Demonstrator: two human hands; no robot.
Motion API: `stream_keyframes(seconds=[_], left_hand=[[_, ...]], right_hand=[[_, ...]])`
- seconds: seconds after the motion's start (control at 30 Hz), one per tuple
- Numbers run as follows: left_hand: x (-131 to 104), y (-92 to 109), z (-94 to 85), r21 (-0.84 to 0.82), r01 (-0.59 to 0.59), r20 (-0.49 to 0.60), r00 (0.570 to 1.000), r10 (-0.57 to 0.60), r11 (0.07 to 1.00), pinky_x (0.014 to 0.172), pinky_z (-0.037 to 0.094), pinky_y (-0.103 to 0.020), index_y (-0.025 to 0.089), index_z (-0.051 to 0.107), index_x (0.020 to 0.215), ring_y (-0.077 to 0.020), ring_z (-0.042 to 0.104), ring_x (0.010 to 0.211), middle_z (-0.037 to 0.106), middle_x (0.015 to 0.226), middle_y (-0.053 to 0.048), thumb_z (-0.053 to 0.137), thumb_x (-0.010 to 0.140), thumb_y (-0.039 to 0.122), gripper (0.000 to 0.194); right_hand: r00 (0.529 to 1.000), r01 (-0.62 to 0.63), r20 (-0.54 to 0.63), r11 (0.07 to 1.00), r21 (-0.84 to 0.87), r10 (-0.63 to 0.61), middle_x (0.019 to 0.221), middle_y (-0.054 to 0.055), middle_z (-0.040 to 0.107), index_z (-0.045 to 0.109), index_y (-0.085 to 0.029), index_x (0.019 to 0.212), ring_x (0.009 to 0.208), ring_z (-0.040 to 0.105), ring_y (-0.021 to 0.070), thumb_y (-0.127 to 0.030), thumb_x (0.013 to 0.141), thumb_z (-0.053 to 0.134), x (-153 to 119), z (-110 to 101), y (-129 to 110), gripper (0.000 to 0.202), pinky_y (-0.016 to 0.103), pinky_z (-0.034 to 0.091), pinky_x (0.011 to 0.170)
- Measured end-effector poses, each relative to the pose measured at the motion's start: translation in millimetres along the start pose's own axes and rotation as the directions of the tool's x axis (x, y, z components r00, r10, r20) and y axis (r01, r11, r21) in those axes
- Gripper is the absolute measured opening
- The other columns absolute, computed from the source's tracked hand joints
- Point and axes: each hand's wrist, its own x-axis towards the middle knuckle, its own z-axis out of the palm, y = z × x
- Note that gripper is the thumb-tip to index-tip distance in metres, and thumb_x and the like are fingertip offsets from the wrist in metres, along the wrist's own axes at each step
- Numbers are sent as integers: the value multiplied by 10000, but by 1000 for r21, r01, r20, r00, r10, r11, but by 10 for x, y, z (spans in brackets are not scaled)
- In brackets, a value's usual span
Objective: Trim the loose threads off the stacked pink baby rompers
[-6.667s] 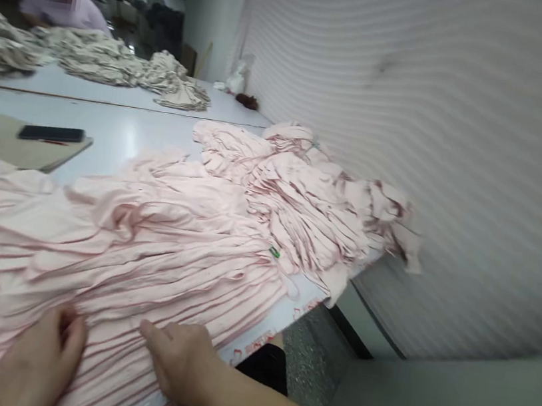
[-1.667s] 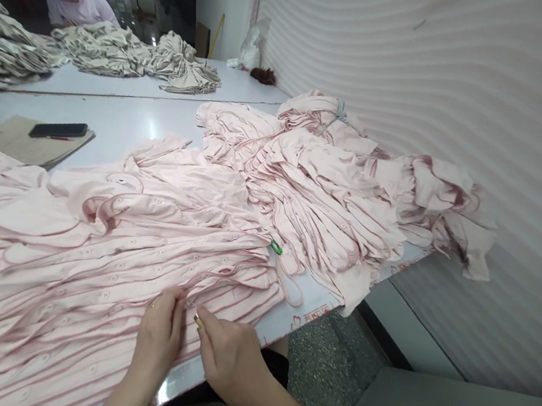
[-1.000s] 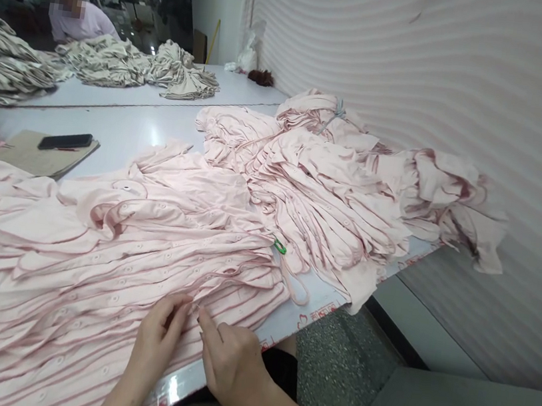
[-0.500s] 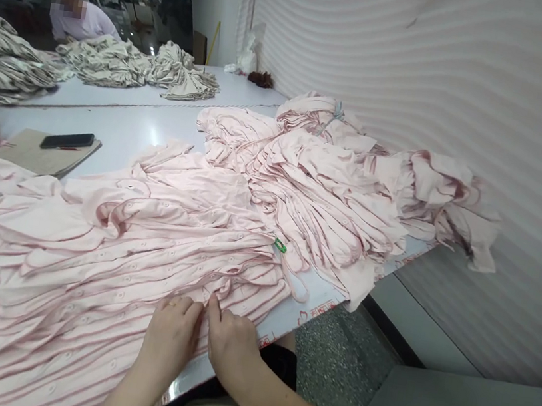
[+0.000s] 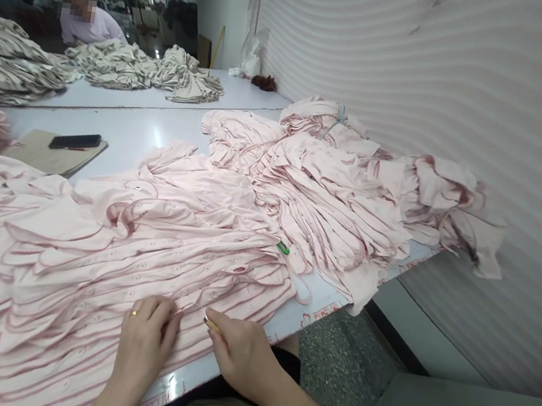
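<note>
Right fingers (image 5: 228, 333) hold a tool (image 5: 212, 324) over pink garments (image 5: 105, 267).

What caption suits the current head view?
Left hand on pink garments, right hand holding a small tool, a phone on a notebook beyond.

Small tool (image 5: 210, 323) mostly hidden inside the right grip (image 5: 244, 352), whether the left grip (image 5: 146, 330) pinches the pink garments (image 5: 105, 267) unclear, greyish cloth (image 5: 13, 62) cut off at left, red lettering (image 5: 327, 311) on the tabletop (image 5: 145, 123) too small to read, co-worker (image 5: 94, 25) hidden below the chest
</note>
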Motion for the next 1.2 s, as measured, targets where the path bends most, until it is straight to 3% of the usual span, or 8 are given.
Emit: stream_keyframes(seconds=[0.2, 0.4, 0.5, 0.6, 0.7, 0.87, 1.03, 1.2], left_hand=[[-90, -197, -73, -233, 54, 76, 996, -37, 971, 693, 515, -283, 246, 660, 932, -161, 657, 765, 704, 832, -9, 508, 928, 348, 183], [-157, -185, -79, -140, -127, 44, 990, 134, 982, 687, 513, -257, 237, 652, 980, -150, 667, 759, 715, 846, -13, 511, 904, 223, 160], [-90, -180, -84, -125, -77, 40, 996, 83, 989, 636, 489, -251, 227, 627, 866, -144, 644, 692, 688, 760, 0, 501, 899, 217, 131], [1, -190, -79, -107, 23, 15, 1000, -22, 994, 622, 473, -276, 217, 598, 812, -159, 622, 663, 664, 714, 0, 487, 891, 224, 137], [-55, -252, -148, -50, 54, -18, 998, -55, 997, 666, 464, -321, 207, 610, 885, -199, 623, 746, 675, 803, -34, 533, 881, 301, 121], [-310, -498, -395, -14, 46, -57, 997, -47, 999, 697, 451, -314, 229, 617, 833, -190, 596, 768, 665, 815, -20, 544, 900, 327, 139], [-345, -655, -446, -152, -14, -35, 999, 9, 988, 716, 488, -248, 231, 630, 932, -135, 647, 777, 707, 841, 15, 507, 938, 290, 136], [-325, -634, -371, 12, 64, -108, 992, -62, 998, 668, 485, -266, 202, 615, 936, -157, 653, 729, 704, 807, -5, 458, 955, 279, 176]], right_hand=[[998, 30, 54, 999, -35, -28, 839, 50, 728, 559, -192, 1261, 747, 700, 201, -217, 945, 409, 67, 197, -192, 351, 255, 465, 646], [972, -47, 198, 926, -375, 129, 815, 143, 717, 464, -72, 1384, 691, 693, 256, -144, 838, 517, 345, 369, -424, 553, 299, 484, 603], [967, 95, 253, 949, -301, -16, 828, 115, 719, 470, -117, 1383, 710, 689, 233, -144, 862, 487, 260, 225, -369, 522, 288, 486, 632], [984, 91, 162, 985, -149, -67, 880, 91, 726, 497, -153, 1351, 776, 692, 211, -195, 934, 414, 181, 124, -311, 428, 273, 486, 683], [994, 67, 91, 996, -55, -62, 888, 79, 731, 519, -161, 1317, 784, 696, 204, -226, 963, 378, 183, 163, -338, 387, 268, 479, 691], [985, 115, 127, 992, 43, -120, 857, 34, 729, 563, -208, 1225, 757, 695, 187, -229, 960, 395, 180, 295, -456, 315, 245, 453, 662], [983, 117, 145, 992, -47, -110, 855, 51, 727, 541, -188, 1266, 759, 697, 200, -217, 946, 405, 307, 518, -606, 349, 252, 456, 651], [983, 107, 168, 971, -212, -72, 798, 73, 715, 479, -137, 1350, 672, 679, 221, -198, 897, 450, 411, 705, -768, 458, 275, 457, 596]])
